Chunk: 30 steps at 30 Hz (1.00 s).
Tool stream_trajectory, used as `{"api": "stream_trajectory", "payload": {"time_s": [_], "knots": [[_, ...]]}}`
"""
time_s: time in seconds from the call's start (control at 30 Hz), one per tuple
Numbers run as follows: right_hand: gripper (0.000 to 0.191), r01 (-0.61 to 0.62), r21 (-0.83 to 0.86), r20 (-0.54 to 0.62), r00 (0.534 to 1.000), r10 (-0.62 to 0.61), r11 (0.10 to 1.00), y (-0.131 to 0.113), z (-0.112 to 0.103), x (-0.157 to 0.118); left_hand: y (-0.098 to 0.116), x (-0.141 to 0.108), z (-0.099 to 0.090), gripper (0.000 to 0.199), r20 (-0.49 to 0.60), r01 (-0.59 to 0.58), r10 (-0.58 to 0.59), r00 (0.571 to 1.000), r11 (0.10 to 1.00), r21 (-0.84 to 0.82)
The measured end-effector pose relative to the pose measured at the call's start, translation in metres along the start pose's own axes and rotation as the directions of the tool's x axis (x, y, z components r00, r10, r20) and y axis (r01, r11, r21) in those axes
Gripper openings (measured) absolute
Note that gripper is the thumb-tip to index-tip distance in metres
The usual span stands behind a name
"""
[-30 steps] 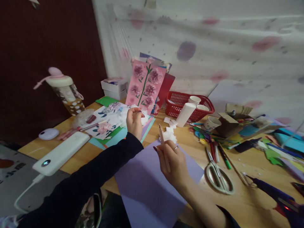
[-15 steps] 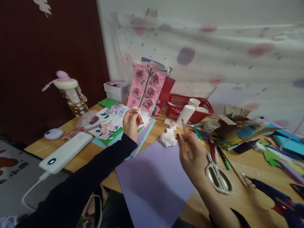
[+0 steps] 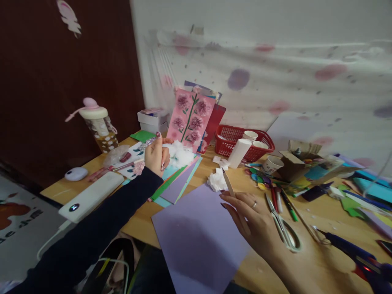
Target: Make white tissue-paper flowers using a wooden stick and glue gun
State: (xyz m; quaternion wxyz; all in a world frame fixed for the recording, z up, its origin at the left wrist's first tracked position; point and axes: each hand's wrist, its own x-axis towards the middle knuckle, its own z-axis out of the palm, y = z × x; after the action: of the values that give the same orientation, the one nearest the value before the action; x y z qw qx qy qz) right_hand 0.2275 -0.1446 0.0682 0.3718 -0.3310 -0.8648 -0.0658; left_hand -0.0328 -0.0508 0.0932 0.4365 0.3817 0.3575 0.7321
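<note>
- Grips a slim pencil-like tool (image 3: 228, 182) in the right hand (image 3: 245, 212), between thumb and fingers, with the dark tip angled up and away.
- Holds that hand over the right side of a purple sheet (image 3: 196, 232); cannot tell about contact with the paper.
- Holds the left hand (image 3: 157, 157) up beside some white fluff (image 3: 181, 156), with fingers loosely curled and thumb raised; cannot tell about anything pinched inside.
- Has the purple sheet lying flat on the bench (image 3: 257, 267), overhanging the near edge.
- Has crumpled white tissue (image 3: 217, 180) at the sheet's far corner, just beside the tool's tip.
- Has scissors (image 3: 279, 218) near the right wrist, partly hidden by the arm, and farther right a glue gun (image 3: 349, 249) with a small red light.
- Has a red basket (image 3: 225, 139) of paper cups farther back, with a white cylinder (image 3: 239, 153) just in front.
- Has a pink flower card (image 3: 190, 118) propped near the wall, and a white power bank (image 3: 92, 196) at far left, beyond the dark sleeve (image 3: 122, 220).
</note>
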Motion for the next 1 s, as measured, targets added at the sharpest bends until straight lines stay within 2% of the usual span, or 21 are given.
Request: {"api": "stream_trajectory", "payload": {"time_s": [0.07, 0.13, 0.23, 0.33, 0.37, 0.4, 0.43, 0.5, 0.53, 0.6, 0.7, 0.8, 0.87, 0.93, 1.0], "knots": [[0.018, -0.025, 0.036, -0.041, 0.999, 0.027, 0.999, 0.002, 0.002, 0.0, 0.007, 0.005, -0.006, 0.057, -0.011, 0.009, -0.009, 1.0, 1.0, 0.011], [0.017, -0.134, 0.097, -0.046, 0.989, 0.139, 0.986, 0.004, 0.005, -0.002, 0.013, 0.013, -0.014, 0.064, 0.004, 0.037, -0.037, 0.999, 0.999, 0.031], [0.026, -0.268, 0.209, 0.062, 0.963, 0.261, 0.94, 0.007, 0.011, -0.009, 0.014, 0.028, -0.025, 0.064, 0.036, 0.038, -0.044, 0.998, 0.987, 0.156], [0.027, -0.234, 0.195, 0.185, 0.963, 0.198, 0.953, 0.008, 0.017, -0.012, 0.008, 0.047, -0.035, 0.045, -0.004, -0.043, 0.048, 0.999, 0.935, 0.353], [0.024, -0.207, 0.167, 0.192, 0.966, 0.174, 0.964, 0.008, 0.018, -0.011, 0.006, 0.053, -0.039, 0.037, 0.003, -0.086, 0.096, 0.995, 0.877, 0.472], [0.024, -0.183, 0.139, 0.181, 0.971, 0.156, 0.973, 0.008, 0.019, -0.01, 0.003, 0.058, -0.043, 0.029, 0.049, -0.122, 0.117, 0.992, 0.775, 0.619], [0.025, -0.156, 0.118, 0.158, 0.978, 0.137, 0.981, 0.008, 0.02, -0.008, 0.001, 0.062, -0.047, 0.021, 0.121, -0.154, 0.095, 0.988, 0.628, 0.763], [0.035, -0.096, 0.087, 0.089, 0.992, 0.088, 0.992, 0.008, 0.022, -0.005, -0.004, 0.066, -0.056, 0.015, 0.247, -0.216, -0.064, 0.967, 0.306, 0.927], [0.039, -0.057, 0.072, 0.053, 0.997, 0.053, 0.996, 0.01, 0.023, -0.003, -0.008, 0.066, -0.06, 0.015, 0.277, -0.243, -0.159, 0.947, 0.205, 0.948], [0.046, 0.036, 0.063, 0.005, 0.999, -0.036, 0.997, 0.013, 0.025, -0.001, -0.016, 0.063, -0.067, 0.022, 0.305, -0.289, -0.278, 0.911, 0.098, 0.952], [0.043, 0.104, 0.134, -0.057, 0.994, -0.097, 0.985, 0.019, 0.027, -0.001, -0.029, 0.055, -0.073, 0.048, 0.313, -0.334, -0.311, 0.897, -0.016, 0.942], [0.009, -0.019, 0.223, -0.055, 0.998, 0.032, 0.975, 0.024, 0.025, -0.003, -0.037, 0.05, -0.076, 0.065, 0.296, -0.319, -0.313, 0.903, -0.025, 0.947], [0.018, -0.148, 0.278, -0.065, 0.983, 0.172, 0.949, 0.027, 0.02, -0.006, -0.037, 0.049, -0.076, 0.064, 0.301, -0.32, -0.314, 0.9, -0.007, 0.948], [0.021, -0.283, 0.349, -0.125, 0.931, 0.343, 0.894, 0.028, 0.014, -0.009, -0.036, 0.048, -0.076, 0.059, 0.311, -0.33, -0.309, 0.899, -0.009, 0.944], [0.014, -0.395, 0.424, -0.204, 0.835, 0.51, 0.815, 0.028, 0.007, -0.011, -0.034, 0.048, -0.075, 0.054, 0.308, -0.333, -0.302, 0.902, -0.036, 0.942]]}}
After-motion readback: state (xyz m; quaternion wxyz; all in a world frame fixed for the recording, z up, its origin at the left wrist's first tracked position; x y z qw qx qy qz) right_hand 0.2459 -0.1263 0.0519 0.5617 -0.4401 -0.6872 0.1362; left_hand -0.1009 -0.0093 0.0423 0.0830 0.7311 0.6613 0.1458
